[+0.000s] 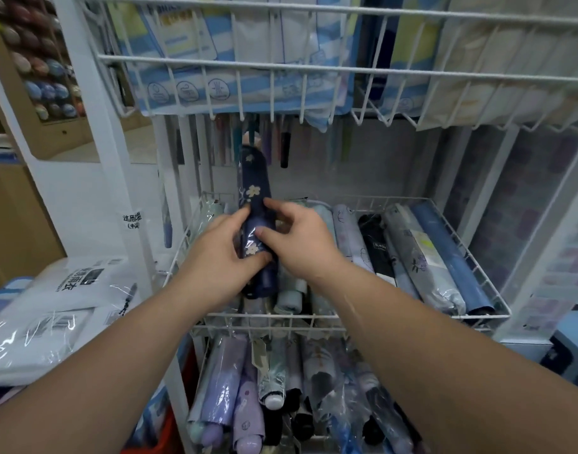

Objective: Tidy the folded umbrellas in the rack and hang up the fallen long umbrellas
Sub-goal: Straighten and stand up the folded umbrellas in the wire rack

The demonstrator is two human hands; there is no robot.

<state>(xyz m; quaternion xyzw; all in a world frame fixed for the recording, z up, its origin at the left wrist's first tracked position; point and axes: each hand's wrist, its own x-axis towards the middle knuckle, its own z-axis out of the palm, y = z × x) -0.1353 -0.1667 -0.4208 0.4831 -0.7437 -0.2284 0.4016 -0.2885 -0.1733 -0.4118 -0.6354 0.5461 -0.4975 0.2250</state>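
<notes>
— Shop shelving all round; we record a white wire rack (94, 142) filling most of the view. How many tiers?

— We count three. The upper basket (281, 71) holds flat blue-and-white packets. The middle basket (497, 306) holds folded umbrellas laid side by side, ends toward its front rail. Below that we note a lower heap (307, 371) of folded umbrellas, lying less evenly.

— Anything beside the rack?

— Clear-wrapped white packets (51, 306), stacked just beside its left post.

— And the row in the middle basket?

— A blue umbrella (451, 257) lies against the right wall. A grey floral umbrella (418, 253) lies beside it, then a black umbrella (376, 250).

— Which umbrella is being handled?

— A navy flowered umbrella (255, 188). It stands nearly upright over the left half of the middle basket. Its lower end is down among the others near the front rail, and its top reaches toward the underside of the upper basket.

— The hands?

— We find both on it. The left hand (215, 260) comes from the left, fingers and thumb curled round the lower part. The right hand (304, 244) comes from the right, thumb and forefinger closed narrowly on the sleeve.
</notes>
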